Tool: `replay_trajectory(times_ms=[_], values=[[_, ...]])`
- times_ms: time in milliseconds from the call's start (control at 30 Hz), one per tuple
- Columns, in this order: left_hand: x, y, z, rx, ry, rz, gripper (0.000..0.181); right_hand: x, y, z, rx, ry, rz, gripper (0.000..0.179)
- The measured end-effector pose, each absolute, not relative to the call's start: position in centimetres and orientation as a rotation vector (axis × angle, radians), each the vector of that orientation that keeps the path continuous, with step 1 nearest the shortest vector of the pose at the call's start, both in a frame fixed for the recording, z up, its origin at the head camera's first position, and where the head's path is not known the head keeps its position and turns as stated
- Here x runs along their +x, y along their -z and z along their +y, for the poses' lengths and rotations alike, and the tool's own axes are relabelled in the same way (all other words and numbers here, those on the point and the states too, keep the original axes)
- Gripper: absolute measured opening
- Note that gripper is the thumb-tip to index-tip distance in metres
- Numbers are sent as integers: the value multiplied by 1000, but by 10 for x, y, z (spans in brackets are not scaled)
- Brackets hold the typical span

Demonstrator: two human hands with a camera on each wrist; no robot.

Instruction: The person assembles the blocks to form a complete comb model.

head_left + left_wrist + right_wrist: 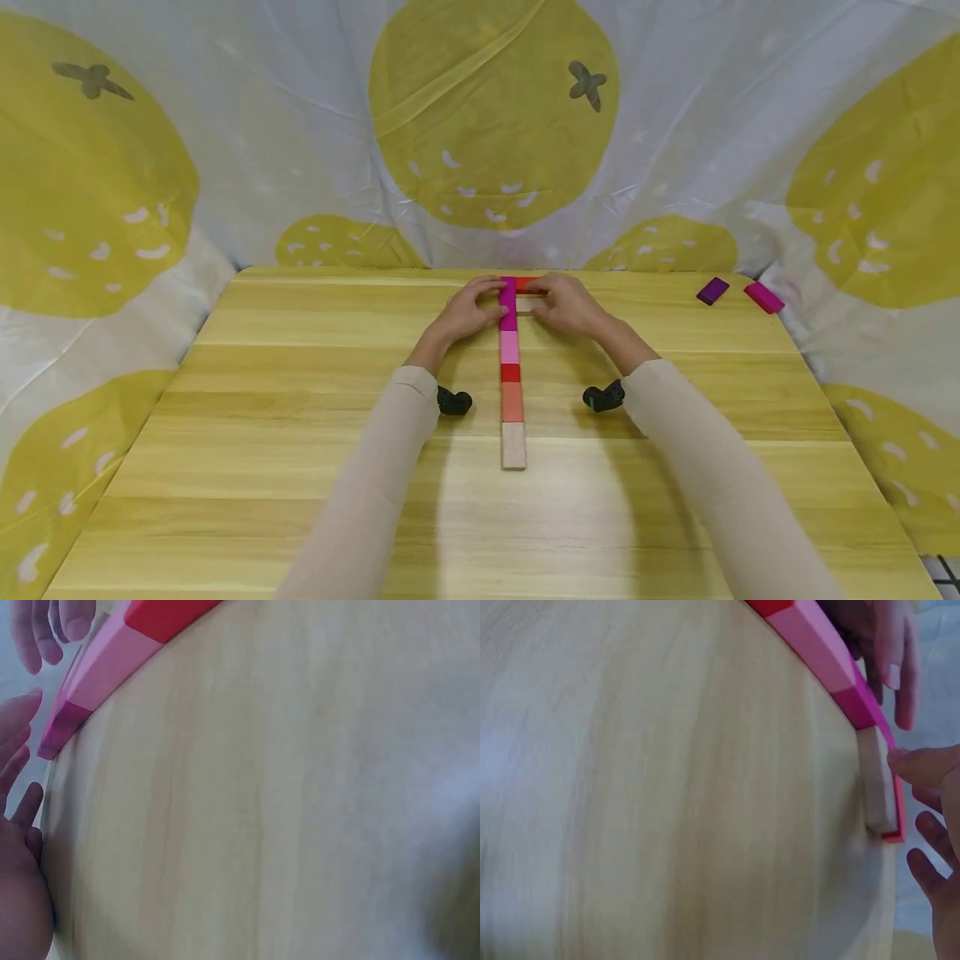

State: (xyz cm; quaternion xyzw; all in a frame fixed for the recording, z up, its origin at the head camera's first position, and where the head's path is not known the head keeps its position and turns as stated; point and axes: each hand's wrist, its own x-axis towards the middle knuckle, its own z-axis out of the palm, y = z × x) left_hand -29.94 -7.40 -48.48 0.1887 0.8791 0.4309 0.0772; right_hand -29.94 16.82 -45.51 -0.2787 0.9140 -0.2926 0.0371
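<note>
A magenta block heads a straight row of flat blocks in the head view: pink, red, coral and plain wood follow toward me. My left hand is at the magenta block's left side, its slightly bent fingers and thumb right at the edge. On the other side, a red block and a plain wooden block lie side by side against the magenta one. My right hand spans these two, the thumb at the plain block and the fingers around the red.
At the back right corner of the wooden table lie a purple block and a magenta block. A white cloth with yellow fruit print hangs behind the table. Black wrist devices protrude from both sleeves.
</note>
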Motion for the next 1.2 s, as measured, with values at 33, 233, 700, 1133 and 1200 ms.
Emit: replay_trajectory(times_ms=[33,233,700,1133,1200], values=[[-299,484,-75,558,-1317,2621,54,-299,452,172,-854,909,2808,41],[-288,474,-81,696,-1286,2646,49,-293,432,207,-799,918,2854,44],[-246,474,-76,1053,-973,2609,59,-286,407,307,-453,935,2907,48],[-244,477,-76,991,-975,2598,61,-277,410,390,-138,889,2951,51],[-245,478,-75,998,-985,2597,60,-276,413,399,-128,874,2963,48]])
